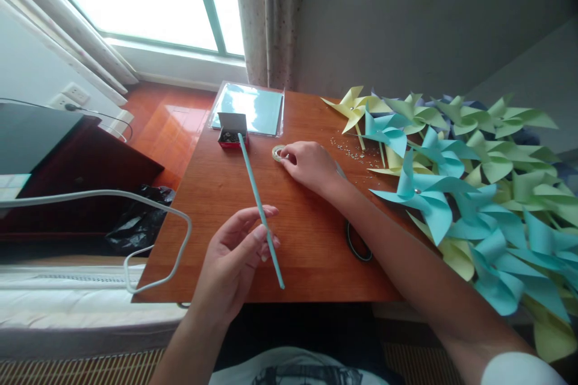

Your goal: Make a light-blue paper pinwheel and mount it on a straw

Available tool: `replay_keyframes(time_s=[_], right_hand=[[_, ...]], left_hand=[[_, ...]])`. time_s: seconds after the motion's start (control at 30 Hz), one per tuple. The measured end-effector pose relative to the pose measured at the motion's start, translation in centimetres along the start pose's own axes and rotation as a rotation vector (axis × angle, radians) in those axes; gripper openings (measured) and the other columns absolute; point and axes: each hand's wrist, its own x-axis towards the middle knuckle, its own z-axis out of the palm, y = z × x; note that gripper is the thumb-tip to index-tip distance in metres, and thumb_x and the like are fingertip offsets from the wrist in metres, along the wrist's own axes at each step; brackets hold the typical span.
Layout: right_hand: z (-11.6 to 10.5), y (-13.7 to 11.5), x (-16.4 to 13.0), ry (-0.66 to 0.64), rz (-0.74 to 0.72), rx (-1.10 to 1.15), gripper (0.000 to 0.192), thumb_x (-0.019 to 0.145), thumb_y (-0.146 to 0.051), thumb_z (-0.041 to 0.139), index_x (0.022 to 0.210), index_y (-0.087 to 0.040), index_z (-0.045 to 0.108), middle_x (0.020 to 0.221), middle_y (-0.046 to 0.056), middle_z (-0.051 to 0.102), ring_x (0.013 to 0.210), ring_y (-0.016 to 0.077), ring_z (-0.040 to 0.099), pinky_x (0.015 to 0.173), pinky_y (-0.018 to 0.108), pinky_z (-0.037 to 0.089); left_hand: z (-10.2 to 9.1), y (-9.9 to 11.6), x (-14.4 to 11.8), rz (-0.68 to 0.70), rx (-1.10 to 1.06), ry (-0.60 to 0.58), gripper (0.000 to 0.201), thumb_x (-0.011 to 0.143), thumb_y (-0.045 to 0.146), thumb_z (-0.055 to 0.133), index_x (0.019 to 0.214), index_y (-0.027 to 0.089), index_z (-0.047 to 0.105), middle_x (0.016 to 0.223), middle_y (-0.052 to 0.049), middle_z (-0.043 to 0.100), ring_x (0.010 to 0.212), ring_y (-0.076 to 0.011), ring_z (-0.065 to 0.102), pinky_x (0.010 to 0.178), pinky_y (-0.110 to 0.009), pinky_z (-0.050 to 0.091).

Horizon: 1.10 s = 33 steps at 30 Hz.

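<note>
A thin rolled stick of light blue paper [254,186] is pinched between the thumb and fingers of my left hand [239,246], tilted over the table's front half. Farther back, my right hand [309,163] rests on the tabletop with its fingers closed on a small roll of clear tape [277,153]. Just left of the tape stands an open small red box [230,143] with its lid up and small dark pieces inside. Scissors lie partly under my right forearm, with one black handle loop [356,246] showing.
Many finished pinwheels [433,192] in blue, green and yellow cover the table's right side. Tiny silvery bits [352,150] are scattered near them. A plastic sleeve of blue paper [253,107] lies at the back. A white cable [180,210] loops over the left edge of the wooden table [189,252].
</note>
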Motion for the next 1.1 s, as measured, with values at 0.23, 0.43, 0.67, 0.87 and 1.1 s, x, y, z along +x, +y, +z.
replay_keyframes(time_s=[0.23,0.43,0.67,0.87,1.1], right_hand=[[0.3,0.5,1.0,0.057,-0.003,0.099,0.021,0.096,-0.019,0.059,0.111,-0.019,0.074,0.099,0.007,0.079,0.087,0.0203,0.069,0.080,0.029,0.046],[-2.6,-2.0,-5.3,0.115,0.055,0.538,0.008,0.092,-0.022,0.064,0.091,-0.020,0.071,0.081,0.000,0.072,0.073,0.0147,0.065,0.067,0.026,0.048],[-2.8,-4.3,-13.2,-0.020,0.217,0.931,0.013,0.094,-0.032,0.066,0.090,-0.021,0.069,0.084,0.002,0.070,0.076,0.0161,0.065,0.066,0.027,0.050],[-2.1,-4.3,-15.0,0.063,0.271,0.977,0.010,0.091,-0.031,0.069,0.089,-0.021,0.068,0.082,0.001,0.067,0.074,0.0156,0.062,0.067,0.027,0.051],[-2.6,-4.4,-16.1,0.113,0.284,1.004,0.013,0.091,-0.027,0.066,0.080,-0.020,0.065,0.075,0.000,0.064,0.068,0.0146,0.058,0.064,0.028,0.049]], left_hand=[[-0.5,-0.2,0.5,0.002,-0.005,-0.022,0.020,0.077,0.022,0.083,0.097,0.019,0.080,0.109,-0.008,0.074,0.066,-0.0081,0.062,0.053,-0.015,0.049],[-0.4,-0.3,0.1,0.001,0.031,-0.046,0.022,0.079,0.022,0.082,0.101,0.022,0.080,0.112,-0.006,0.074,0.068,-0.0080,0.064,0.055,-0.014,0.051],[0.9,-1.1,-0.3,0.015,0.142,-0.069,0.021,0.079,0.024,0.082,0.100,0.023,0.081,0.117,-0.007,0.072,0.071,-0.0101,0.063,0.060,-0.018,0.053],[1.8,-2.0,-0.9,0.067,0.225,-0.149,0.018,0.082,0.025,0.079,0.100,0.024,0.082,0.119,-0.008,0.069,0.079,-0.0133,0.063,0.062,-0.019,0.053],[2.6,-2.5,-1.8,0.037,0.181,-0.211,0.016,0.083,0.021,0.078,0.098,0.024,0.082,0.119,-0.008,0.067,0.085,-0.0158,0.065,0.064,-0.020,0.054]])
